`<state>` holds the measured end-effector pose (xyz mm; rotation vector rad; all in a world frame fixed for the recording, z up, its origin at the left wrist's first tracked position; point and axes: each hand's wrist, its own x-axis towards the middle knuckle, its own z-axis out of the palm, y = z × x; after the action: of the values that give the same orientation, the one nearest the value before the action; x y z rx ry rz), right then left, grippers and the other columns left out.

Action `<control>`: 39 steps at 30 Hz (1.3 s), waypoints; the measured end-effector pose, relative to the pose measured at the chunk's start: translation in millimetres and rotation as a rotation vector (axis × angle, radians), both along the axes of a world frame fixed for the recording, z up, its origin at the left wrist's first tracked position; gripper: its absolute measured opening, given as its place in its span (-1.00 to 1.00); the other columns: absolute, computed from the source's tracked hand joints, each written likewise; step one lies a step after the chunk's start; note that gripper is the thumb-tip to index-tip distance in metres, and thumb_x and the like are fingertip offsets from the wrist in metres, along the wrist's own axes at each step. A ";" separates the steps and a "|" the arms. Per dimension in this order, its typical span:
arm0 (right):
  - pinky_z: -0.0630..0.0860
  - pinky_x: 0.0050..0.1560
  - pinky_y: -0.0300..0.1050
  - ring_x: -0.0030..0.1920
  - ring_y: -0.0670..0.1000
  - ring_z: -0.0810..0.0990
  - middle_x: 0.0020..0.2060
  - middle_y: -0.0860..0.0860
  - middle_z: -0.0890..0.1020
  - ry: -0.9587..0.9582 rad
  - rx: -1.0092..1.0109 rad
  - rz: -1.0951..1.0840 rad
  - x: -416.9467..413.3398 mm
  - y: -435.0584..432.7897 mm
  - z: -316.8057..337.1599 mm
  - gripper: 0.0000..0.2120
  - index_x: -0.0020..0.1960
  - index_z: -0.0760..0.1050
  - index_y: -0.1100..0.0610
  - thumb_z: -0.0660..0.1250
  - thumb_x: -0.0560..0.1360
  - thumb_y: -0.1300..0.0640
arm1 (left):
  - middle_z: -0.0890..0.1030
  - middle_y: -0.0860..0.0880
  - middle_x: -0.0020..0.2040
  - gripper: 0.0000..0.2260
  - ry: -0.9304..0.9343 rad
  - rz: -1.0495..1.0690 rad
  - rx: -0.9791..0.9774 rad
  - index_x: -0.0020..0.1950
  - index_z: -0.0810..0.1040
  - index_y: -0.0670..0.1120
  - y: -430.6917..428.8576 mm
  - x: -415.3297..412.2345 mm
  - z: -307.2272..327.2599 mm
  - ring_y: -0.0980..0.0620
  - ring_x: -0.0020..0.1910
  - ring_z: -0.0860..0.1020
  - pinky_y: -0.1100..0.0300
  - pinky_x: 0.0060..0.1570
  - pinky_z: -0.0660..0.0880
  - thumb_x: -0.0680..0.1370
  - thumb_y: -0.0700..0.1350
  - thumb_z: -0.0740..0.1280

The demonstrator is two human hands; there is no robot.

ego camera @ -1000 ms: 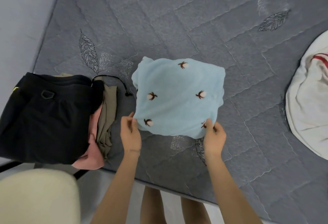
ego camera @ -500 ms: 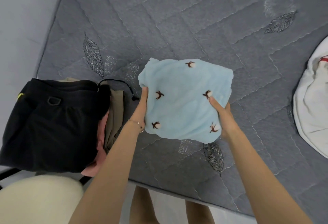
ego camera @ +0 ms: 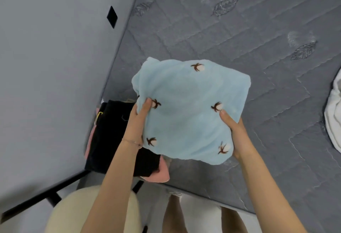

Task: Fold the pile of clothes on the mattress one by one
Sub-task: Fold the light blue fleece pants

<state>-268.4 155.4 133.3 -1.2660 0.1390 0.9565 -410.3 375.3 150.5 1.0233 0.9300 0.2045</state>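
Observation:
A folded light-blue fleece garment with small brown-and-white cotton motifs is lifted off the grey quilted mattress. My left hand grips its left side, thumb on top and fingers underneath. My right hand grips its right side the same way. Below and to the left lies a stack of folded clothes with a black garment on top and a pink one sticking out beneath it. The blue garment partly hides that stack.
A white garment lies at the right edge of the mattress. A grey wall runs along the mattress's left side. A beige rounded seat and black frame bars stand near my legs, off the mattress's front edge.
Both hands moved from the garment's near corners to its sides and lifted it off the mattress, carrying it left toward the folded stack. The view swung left.

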 end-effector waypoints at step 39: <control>0.12 0.44 0.12 0.42 0.12 0.24 0.42 0.05 0.33 -0.935 -1.007 0.578 -139.0 62.5 31.8 -0.28 0.53 0.15 -0.04 0.19 0.49 -0.35 | 0.35 -0.11 0.45 -0.44 0.682 -0.376 1.276 0.43 0.41 0.01 42.0 -126.6 37.3 -0.16 0.44 0.28 -0.13 0.43 0.12 0.51 0.24 0.30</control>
<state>-407.3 217.9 165.2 -2.6662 -0.5817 0.6515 -536.9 417.3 187.8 2.5321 1.1816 0.1153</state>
